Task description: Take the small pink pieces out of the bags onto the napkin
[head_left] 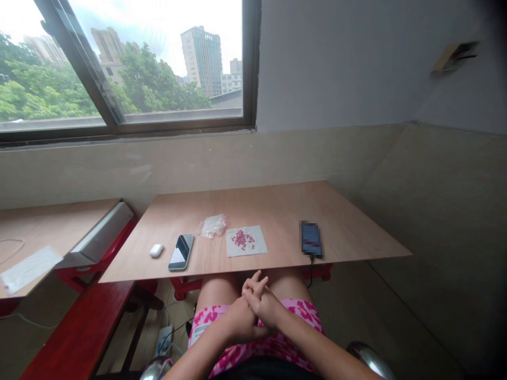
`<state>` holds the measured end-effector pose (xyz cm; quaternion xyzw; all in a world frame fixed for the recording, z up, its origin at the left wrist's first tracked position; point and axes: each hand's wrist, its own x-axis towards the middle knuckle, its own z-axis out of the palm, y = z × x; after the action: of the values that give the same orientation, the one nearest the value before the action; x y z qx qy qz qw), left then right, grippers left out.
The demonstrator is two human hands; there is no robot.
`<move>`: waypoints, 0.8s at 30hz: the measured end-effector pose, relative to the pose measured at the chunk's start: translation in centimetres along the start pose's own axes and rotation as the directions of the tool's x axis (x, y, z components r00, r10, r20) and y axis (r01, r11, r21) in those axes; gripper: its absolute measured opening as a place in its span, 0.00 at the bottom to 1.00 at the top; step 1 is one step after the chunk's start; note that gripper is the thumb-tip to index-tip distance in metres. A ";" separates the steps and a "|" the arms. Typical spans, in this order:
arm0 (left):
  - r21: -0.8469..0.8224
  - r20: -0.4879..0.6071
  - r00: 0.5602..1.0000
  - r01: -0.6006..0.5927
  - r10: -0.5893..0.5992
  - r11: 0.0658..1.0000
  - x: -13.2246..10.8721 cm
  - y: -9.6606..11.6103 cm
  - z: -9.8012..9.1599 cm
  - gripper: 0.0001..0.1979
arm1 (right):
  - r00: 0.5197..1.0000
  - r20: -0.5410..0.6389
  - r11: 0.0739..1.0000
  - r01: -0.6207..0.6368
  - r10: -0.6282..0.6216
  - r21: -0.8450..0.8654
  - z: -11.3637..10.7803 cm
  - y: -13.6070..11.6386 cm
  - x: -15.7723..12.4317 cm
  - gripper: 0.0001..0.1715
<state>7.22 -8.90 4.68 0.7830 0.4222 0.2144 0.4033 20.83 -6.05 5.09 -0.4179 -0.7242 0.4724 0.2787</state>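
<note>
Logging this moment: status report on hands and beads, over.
Left hand and right hand clasped together over lap, holding nothing. Small pink beads heaped on white square sheet on plywood table, untouched. Crumpled clear plastic bag beside sheet, not blocking.

Nothing in the frame can be read: no writing, brand, number or sign. The screen of the phone (pixel 311 239) at the right of the counter (pixel 277 206) is blurred to a dark blue patch. The second phone (pixel 181 252), left of centre, shows only dark, reflecting glass. The white sheet (pixel 257 245) under the pink beads (pixel 243 238) looks blank. The small white case (pixel 157 250), the long white box (pixel 99 235) at the left and the paper (pixel 27 269) at the lower left show no legible mark. A pale patch (pixel 200 330) on the pink shorts (pixel 293 309) at lower centre is too small to make out, and the wall fixture (pixel 455 55) at upper right is too blurred to read.
</note>
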 end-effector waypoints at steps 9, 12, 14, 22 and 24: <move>-0.072 -0.012 0.997 -0.072 0.071 0.995 0.3 1.3 -1.6 0.52 | 0.998 0.057 0.997 0.028 -0.024 -0.071 -2.0 -0.8 -0.1 0.11; -0.169 -0.045 0.996 -0.087 0.081 0.982 0.8 1.2 -3.0 0.47 | 0.995 0.071 0.992 0.074 -0.067 -0.102 -2.8 -1.3 -0.1 0.20; -0.223 -0.056 0.997 -0.061 0.049 0.973 1.1 0.7 -4.0 0.41 | 0.992 0.100 0.986 0.085 -0.071 -0.141 -3.3 -1.6 0.0 0.20; -0.120 -0.158 0.984 0.065 -0.084 0.991 5.1 -3.8 -9.9 0.23 | 0.995 0.050 0.980 0.099 -0.092 -0.170 -5.6 -1.7 0.8 0.25; 0.039 -0.317 0.945 0.100 -0.082 0.994 7.1 -5.5 -13.0 0.18 | 0.996 0.012 0.978 0.090 -0.090 -0.190 -6.2 -1.2 1.1 0.20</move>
<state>-0.33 4.62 7.74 0.7291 0.5225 0.3063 0.3188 24.77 -2.54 8.67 -0.4086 -0.7846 0.3888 0.2574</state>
